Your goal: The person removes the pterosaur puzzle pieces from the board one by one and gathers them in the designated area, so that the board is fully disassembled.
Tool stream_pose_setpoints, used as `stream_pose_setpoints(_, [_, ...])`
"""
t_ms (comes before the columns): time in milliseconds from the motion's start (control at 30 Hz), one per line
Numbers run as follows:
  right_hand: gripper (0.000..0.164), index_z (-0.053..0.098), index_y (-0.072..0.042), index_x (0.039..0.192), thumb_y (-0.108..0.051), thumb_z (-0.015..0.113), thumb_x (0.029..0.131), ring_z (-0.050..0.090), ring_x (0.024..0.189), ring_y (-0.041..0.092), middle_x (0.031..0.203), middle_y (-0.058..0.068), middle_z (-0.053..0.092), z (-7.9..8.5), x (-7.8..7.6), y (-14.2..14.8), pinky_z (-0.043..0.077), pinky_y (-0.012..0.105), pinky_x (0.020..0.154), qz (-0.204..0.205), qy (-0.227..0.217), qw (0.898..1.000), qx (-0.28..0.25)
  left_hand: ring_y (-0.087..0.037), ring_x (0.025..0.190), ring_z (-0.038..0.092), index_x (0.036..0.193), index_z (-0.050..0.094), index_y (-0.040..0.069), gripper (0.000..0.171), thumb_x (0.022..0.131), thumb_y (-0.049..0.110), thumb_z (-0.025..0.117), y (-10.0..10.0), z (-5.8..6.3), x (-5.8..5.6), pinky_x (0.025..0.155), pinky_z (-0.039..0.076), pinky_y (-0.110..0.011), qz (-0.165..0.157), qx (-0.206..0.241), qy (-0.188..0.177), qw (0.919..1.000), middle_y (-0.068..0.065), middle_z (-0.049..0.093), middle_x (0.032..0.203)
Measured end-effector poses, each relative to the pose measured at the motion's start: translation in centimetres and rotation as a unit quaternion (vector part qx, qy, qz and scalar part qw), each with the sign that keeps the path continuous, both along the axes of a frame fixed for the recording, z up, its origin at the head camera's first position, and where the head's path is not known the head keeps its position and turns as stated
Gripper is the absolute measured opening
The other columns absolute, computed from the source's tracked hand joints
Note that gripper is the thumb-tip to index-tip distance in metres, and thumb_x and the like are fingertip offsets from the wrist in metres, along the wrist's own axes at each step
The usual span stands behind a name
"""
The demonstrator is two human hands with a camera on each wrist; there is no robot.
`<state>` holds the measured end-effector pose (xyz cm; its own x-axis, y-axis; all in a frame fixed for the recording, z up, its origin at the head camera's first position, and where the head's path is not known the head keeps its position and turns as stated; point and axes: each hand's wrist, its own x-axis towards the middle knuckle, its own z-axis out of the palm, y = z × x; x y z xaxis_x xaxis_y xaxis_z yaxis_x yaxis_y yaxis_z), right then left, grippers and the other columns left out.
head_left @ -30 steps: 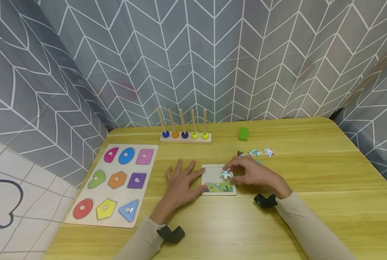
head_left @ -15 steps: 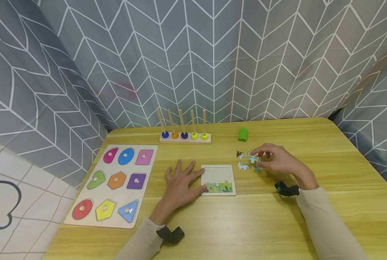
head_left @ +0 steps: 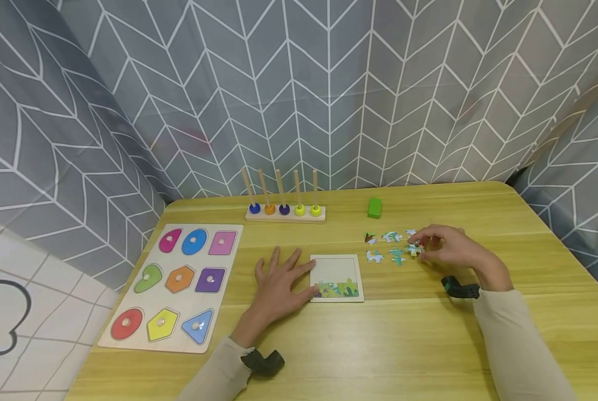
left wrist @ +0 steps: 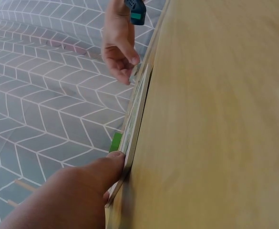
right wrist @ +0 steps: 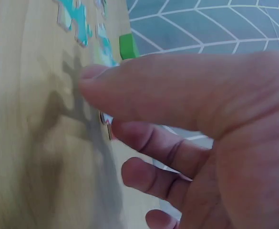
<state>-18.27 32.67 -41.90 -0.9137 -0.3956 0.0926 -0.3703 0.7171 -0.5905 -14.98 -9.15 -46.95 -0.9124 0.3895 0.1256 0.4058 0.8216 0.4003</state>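
Observation:
My left hand (head_left: 281, 287) lies spread on the table, its thumb and index finger touching the left edge of a small puzzle tray (head_left: 334, 257). Green puzzle pieces (head_left: 336, 288) fill the tray's bottom strip. Off to the right, my right hand (head_left: 451, 248) pinches a pale green puzzle piece (head_left: 415, 250) between thumb and fingers. Several loose pieces lie beside it, among them a pale blue piece (head_left: 374, 257) and a teal piece (head_left: 397, 256). In the right wrist view the thumb (right wrist: 129, 90) largely hides the pinched piece.
A shape board (head_left: 173, 306) with knobbed pieces lies on the left. Behind the tray stands a peg stand (head_left: 286, 215) with coloured beads. A green block (head_left: 374, 208) sits near the table's back edge, before a grey patterned curtain (head_left: 349, 111).
My right hand has moved from over the tray to the right, among the loose pieces. The piece it held over the tray is gone from there. My left hand stays put.

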Motion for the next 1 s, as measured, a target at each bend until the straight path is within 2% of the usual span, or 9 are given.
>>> stream_pose_setpoints(133, [0.031,0.074,-0.008,0.116,-0.009,0.080,0.086,0.067,0.096,0.015,0.110,0.010,0.073,-0.1,0.0,0.4,0.052,0.023,0.079,-0.003,-0.050,0.999,0.004,-0.048,0.156,0.012,0.145,0.056,0.039,0.060,0.091,0.066,0.058,0.0,0.0,0.0,0.117,0.004,-0.072,0.000,-0.001,0.001,1.0000,-0.002,0.035,0.166])
stream_pose_setpoints(267, [0.031,0.073,-0.008,0.118,-0.011,0.079,0.088,0.070,0.108,0.028,0.118,0.014,0.073,-0.1,-0.1,0.5,0.054,0.024,0.084,-0.005,-0.081,0.997,0.007,-0.048,0.157,0.012,0.145,0.056,0.039,0.061,0.091,0.066,0.057,0.0,0.0,0.0,0.117,0.003,-0.072,0.001,-0.002,0.001,1.0000,-0.001,0.034,0.166])
stream_pose_setpoints(367, [0.032,0.073,-0.006,0.119,-0.011,0.078,0.088,0.069,0.112,0.035,0.119,0.015,0.072,-0.1,-0.1,0.5,0.055,0.026,0.085,-0.002,-0.088,0.996,0.006,-0.048,0.157,0.012,0.145,0.056,0.039,0.061,0.091,0.066,0.058,0.0,-0.1,0.0,0.117,0.003,-0.072,0.002,-0.001,0.000,1.0000,-0.001,0.034,0.166])
stream_pose_setpoints(533, [0.031,0.073,-0.006,0.119,-0.012,0.078,0.089,0.067,0.112,0.036,0.119,0.015,0.072,-0.1,0.0,0.3,0.054,0.030,0.088,-0.005,-0.086,0.996,0.012,-0.048,0.157,0.012,0.146,0.055,0.039,0.061,0.091,0.066,0.058,0.0,-0.1,-0.1,0.117,0.003,-0.072,0.002,0.000,-0.002,1.0000,-0.002,0.035,0.166])
stream_pose_setpoints(700, [0.032,0.072,-0.005,0.120,-0.010,0.078,0.089,0.067,0.109,0.033,0.119,0.015,0.073,-0.1,0.0,0.3,0.054,0.030,0.089,0.001,-0.078,0.997,0.005,-0.046,0.157,0.011,0.146,0.055,0.040,0.062,0.091,0.067,0.058,0.0,-0.2,-0.1,0.117,0.002,-0.072,0.003,0.001,-0.003,1.0000,-0.001,0.034,0.167])
stream_pose_setpoints(800, [0.031,0.072,-0.006,0.118,-0.007,0.077,0.088,0.066,0.102,0.026,0.116,0.013,0.073,0.1,0.1,0.0,0.054,0.027,0.084,0.004,-0.061,0.998,-0.003,-0.046,0.157,0.010,0.146,0.055,0.040,0.062,0.091,0.067,0.058,0.0,-0.3,-0.1,0.117,0.002,-0.071,0.004,0.000,-0.005,1.0000,0.000,0.034,0.167])
stream_pose_setpoints(900, [0.028,0.073,-0.007,0.116,-0.005,0.076,0.088,0.059,0.091,0.016,0.109,0.010,0.072,0.4,0.1,-0.6,0.049,0.024,0.076,0.008,-0.035,0.999,-0.008,-0.046,0.157,0.010,0.146,0.055,0.040,0.061,0.091,0.067,0.058,0.0,-0.3,-0.1,0.117,0.001,-0.071,0.004,0.002,-0.006,1.0000,0.000,0.034,0.167])
stream_pose_setpoints(1000, [0.027,0.074,-0.008,0.114,-0.005,0.076,0.088,0.048,0.082,0.016,0.100,0.006,0.067,0.8,0.2,-1.9,0.044,0.026,0.071,0.020,-0.015,1.000,-0.014,-0.046,0.157,0.010,0.146,0.055,0.040,0.061,0.091,0.067,0.058,0.0,-0.3,-0.1,0.117,0.002,-0.071,0.005,0.003,-0.006,1.0000,0.000,0.034,0.167])
